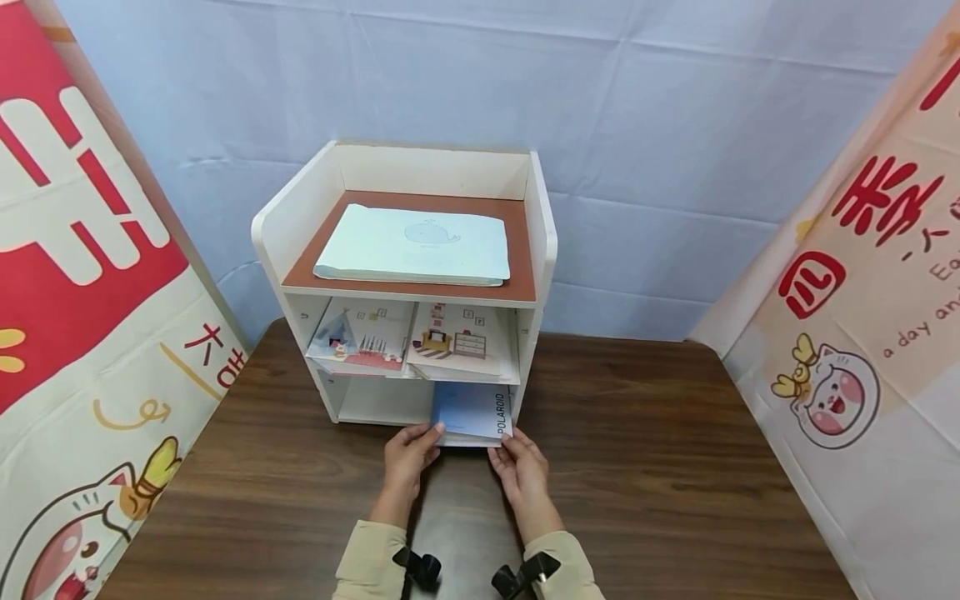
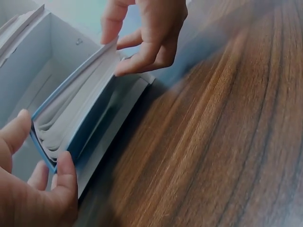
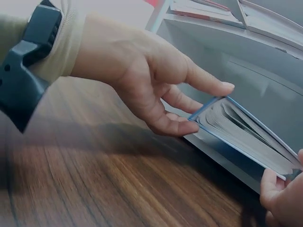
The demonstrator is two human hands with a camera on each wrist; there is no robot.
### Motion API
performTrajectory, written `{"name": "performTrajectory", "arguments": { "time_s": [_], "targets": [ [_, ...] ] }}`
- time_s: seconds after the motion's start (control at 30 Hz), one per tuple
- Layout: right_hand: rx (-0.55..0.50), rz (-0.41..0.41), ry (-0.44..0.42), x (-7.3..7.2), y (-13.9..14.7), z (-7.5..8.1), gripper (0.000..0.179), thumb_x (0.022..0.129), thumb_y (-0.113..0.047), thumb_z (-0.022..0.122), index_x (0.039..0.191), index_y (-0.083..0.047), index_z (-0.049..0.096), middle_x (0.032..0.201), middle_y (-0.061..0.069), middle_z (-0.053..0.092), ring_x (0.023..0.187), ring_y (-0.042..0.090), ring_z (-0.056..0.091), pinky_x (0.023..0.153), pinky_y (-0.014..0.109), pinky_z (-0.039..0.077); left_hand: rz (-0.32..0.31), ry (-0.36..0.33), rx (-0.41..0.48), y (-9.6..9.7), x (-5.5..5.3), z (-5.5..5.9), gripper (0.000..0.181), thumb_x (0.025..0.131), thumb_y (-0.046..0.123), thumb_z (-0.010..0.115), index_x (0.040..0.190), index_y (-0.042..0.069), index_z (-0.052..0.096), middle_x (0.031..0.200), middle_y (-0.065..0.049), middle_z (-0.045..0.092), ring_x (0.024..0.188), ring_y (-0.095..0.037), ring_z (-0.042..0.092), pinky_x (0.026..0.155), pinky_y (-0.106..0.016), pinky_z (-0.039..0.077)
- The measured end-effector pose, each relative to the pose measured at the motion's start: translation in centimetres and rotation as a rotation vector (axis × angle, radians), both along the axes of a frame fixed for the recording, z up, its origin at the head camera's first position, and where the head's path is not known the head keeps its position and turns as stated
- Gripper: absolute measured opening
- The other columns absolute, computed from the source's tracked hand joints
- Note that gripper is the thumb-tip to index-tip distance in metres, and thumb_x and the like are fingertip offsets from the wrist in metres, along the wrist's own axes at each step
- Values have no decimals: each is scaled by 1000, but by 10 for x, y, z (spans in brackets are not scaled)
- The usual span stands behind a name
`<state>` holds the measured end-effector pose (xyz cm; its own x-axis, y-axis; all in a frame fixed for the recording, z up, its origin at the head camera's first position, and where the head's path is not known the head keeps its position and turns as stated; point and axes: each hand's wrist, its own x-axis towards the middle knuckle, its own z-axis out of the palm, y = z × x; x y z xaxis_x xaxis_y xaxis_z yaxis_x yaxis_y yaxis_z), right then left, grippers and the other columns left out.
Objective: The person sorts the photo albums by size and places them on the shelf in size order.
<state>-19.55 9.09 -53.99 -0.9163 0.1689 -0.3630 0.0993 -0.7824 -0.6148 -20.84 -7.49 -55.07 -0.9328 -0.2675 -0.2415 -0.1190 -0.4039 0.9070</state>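
Observation:
A blue hardcover book (image 1: pixel 468 410) marked POLAROID lies flat, partly inside the bottom compartment of a white shelf unit (image 1: pixel 545 242), at its right side. My left hand (image 1: pixel 407 460) pinches the book's front left corner, thumb on the cover and fingers below. At the front right corner, my right hand (image 1: pixel 522 471) grips it the same way. Both wrist views show the page edges (image 3: pixel 244 135) between the two covers, facing out of the shelf. The book's front edge is raised above the compartment floor (image 2: pixel 124 111).
Two illustrated books (image 1: pixel 367 333) lie side by side on the middle shelf. A pale book with a whale drawing (image 1: pixel 420 242) rests on the brown top board (image 1: pixel 517 250). The unit stands on a dark wooden table (image 1: pixel 660 467), with cloth hangings (image 1: pixel 847 367) around it.

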Motion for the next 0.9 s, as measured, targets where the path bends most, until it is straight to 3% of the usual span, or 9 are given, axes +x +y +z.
{"name": "performTrajectory", "arguments": {
  "time_s": [0.17,0.4,0.57,0.63,0.8,0.9],
  "targets": [
    [14,-55,-8,-3,-6,-1,31,87,13,50,117,8,45,91,13,56,77,19,55,79,36,48,23,-12,-16,2,-3,-1,34,78,8,75,97,-12,55,75,-6,60,58,-14,57,57,-26,52],
    [34,-125,75,-14,-7,-27,30,80,13,59,110,11,53,92,17,53,76,21,54,75,35,49,7,17,-2,5,-4,0,43,80,3,71,110,-19,51,87,-12,60,70,-15,60,70,-33,53],
    [135,-126,-37,-13,-10,-13,35,84,16,51,118,17,45,97,18,50,77,19,53,80,35,48,-3,12,-6,6,-5,-2,44,81,1,69,114,-20,50,98,-17,59,76,-14,61,78,-38,51],
    [149,-110,-61,-12,-10,-6,37,84,17,48,120,19,41,98,19,50,77,18,53,83,36,47,-8,7,-16,6,-3,3,43,82,0,68,114,-21,49,99,-18,59,77,-15,61,80,-41,50],
    [166,-94,-74,-12,-10,-5,39,84,17,47,122,19,41,88,13,52,73,17,52,86,38,45,-6,-9,-55,5,-5,-2,39,83,0,67,112,-21,51,95,-18,59,77,-19,61,78,-41,51],
    [182,-80,-84,-13,-9,-5,39,84,15,47,122,17,42,79,9,53,70,15,52,86,37,44,-5,-12,-68,5,-9,-11,40,83,1,68,112,-21,51,95,-18,60,78,-21,61,78,-42,51]
  ]
}}
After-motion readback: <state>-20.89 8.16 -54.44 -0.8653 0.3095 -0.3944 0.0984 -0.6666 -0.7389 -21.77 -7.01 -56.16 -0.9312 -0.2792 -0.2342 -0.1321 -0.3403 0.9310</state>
